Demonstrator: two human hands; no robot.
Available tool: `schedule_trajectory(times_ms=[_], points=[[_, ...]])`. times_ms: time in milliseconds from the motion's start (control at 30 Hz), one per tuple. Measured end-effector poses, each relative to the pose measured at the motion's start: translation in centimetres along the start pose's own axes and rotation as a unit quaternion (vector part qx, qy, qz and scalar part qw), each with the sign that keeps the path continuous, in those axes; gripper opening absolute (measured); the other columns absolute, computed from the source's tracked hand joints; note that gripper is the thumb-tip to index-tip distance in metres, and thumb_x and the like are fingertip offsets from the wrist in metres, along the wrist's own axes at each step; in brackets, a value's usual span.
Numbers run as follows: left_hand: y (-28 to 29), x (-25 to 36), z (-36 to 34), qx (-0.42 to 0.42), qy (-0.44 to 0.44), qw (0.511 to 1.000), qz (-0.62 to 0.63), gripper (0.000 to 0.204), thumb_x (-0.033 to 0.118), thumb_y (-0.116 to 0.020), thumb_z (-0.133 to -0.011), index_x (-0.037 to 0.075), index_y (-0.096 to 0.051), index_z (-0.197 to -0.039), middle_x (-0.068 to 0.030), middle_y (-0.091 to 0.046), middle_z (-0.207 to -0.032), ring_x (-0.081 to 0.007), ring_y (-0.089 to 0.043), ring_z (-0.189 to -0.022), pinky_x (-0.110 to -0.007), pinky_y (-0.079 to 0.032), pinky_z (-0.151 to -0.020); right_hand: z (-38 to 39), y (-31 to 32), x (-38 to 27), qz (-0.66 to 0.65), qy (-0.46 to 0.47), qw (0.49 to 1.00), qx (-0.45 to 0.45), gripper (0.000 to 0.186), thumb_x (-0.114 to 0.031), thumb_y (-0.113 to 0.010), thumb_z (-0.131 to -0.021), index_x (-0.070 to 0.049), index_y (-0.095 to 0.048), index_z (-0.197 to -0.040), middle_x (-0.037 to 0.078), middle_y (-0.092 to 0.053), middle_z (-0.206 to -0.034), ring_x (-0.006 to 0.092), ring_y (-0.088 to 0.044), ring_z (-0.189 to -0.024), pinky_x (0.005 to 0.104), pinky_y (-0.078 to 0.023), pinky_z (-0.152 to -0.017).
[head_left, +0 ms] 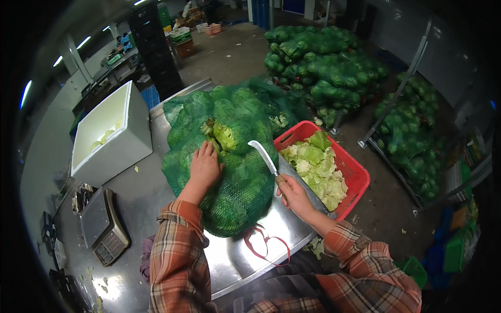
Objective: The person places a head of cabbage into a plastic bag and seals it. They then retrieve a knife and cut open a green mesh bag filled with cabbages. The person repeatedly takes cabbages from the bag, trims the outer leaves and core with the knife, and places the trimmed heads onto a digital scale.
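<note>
Green mesh sacks of cabbages lie bunched on the steel table, with pale leaves showing in a torn or gathered spot. My left hand rests on the sack just below that spot, fingers slightly bent and apart, their tips partly hidden. My right hand grips the handle of a curved, silver-bladed knife, held upright beside the sack's right side. A red ribbon lies below the sack. To the right, a red crate holds trimmed cabbage leaves.
A white foam box with some cabbage sits left, above a scale. Stacked cabbage sacks and more behind metal rails stand right. Black crates and people are in the background.
</note>
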State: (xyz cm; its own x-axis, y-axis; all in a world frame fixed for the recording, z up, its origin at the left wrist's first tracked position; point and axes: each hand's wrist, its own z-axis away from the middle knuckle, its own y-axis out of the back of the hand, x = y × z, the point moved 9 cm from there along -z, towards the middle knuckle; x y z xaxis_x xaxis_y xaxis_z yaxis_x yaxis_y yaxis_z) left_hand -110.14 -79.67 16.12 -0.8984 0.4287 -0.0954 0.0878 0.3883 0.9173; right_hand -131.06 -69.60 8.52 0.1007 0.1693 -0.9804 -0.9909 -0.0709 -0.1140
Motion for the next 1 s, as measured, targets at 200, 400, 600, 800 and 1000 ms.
schedule_trajectory(times_ms=[200,400,600,800,1000], points=[[2.2,0.5,0.3,-0.004,-0.082,0.996,0.030,0.015,0.012,-0.059,-0.075,0.006,-0.060,-0.089,-0.0109,-0.060,-0.100,-0.0292,-0.052,-0.102,-0.043,-0.038,-0.093,-2.7,-0.9,-3.0,0.169,0.186,0.968,0.019,0.035,-0.025,-0.050,-0.093,-0.006,-0.050,-0.122,0.009,-0.058,-0.080,0.0171,-0.054,-0.055,0.0289,-0.043,-0.049],[4.5,1.3,1.4,0.028,-0.081,0.988,0.128,0.005,0.009,-0.060,-0.075,0.006,-0.056,-0.074,-0.0096,-0.057,-0.072,-0.0294,-0.052,-0.079,-0.041,-0.039,-0.078,-5.4,-7.2,-6.9,0.470,0.279,0.836,0.045,0.035,-0.020,-0.049,-0.088,-0.006,-0.054,-0.119,0.019,-0.061,-0.080,0.0374,-0.060,-0.067,0.0463,-0.048,-0.062],[9.2,-1.9,6.2,0.037,-0.031,0.969,0.240,0.008,0.009,-0.061,-0.078,0.003,-0.055,-0.078,-0.0138,-0.056,-0.078,-0.0319,-0.052,-0.081,-0.041,-0.040,-0.076,4.2,-5.6,-3.6,0.496,0.201,0.837,-0.114,0.032,-0.022,-0.051,-0.087,-0.009,-0.059,-0.116,0.019,-0.061,-0.072,0.0369,-0.060,-0.065,0.0452,-0.048,-0.061],[8.9,-1.1,11.4,-0.106,-0.015,0.966,0.234,0.023,0.018,-0.072,-0.070,0.004,-0.055,-0.078,-0.0110,-0.052,-0.077,-0.0308,-0.051,-0.081,-0.039,-0.041,-0.077,7.1,-4.0,-5.7,0.435,0.217,0.873,-0.051,0.032,-0.022,-0.054,-0.088,-0.010,-0.058,-0.117,0.018,-0.062,-0.077,0.0359,-0.060,-0.067,0.0432,-0.048,-0.061],[10.3,0.5,14.6,-0.088,-0.157,0.961,0.211,0.014,0.008,-0.067,-0.071,0.004,-0.055,-0.077,-0.0093,-0.055,-0.086,-0.0277,-0.053,-0.088,-0.043,-0.038,-0.087,9.0,-5.0,-3.6,0.564,0.205,0.792,-0.110,0.035,-0.022,-0.055,-0.084,-0.013,-0.059,-0.118,0.014,-0.061,-0.074,0.0334,-0.061,-0.066,0.0441,-0.049,-0.059]])
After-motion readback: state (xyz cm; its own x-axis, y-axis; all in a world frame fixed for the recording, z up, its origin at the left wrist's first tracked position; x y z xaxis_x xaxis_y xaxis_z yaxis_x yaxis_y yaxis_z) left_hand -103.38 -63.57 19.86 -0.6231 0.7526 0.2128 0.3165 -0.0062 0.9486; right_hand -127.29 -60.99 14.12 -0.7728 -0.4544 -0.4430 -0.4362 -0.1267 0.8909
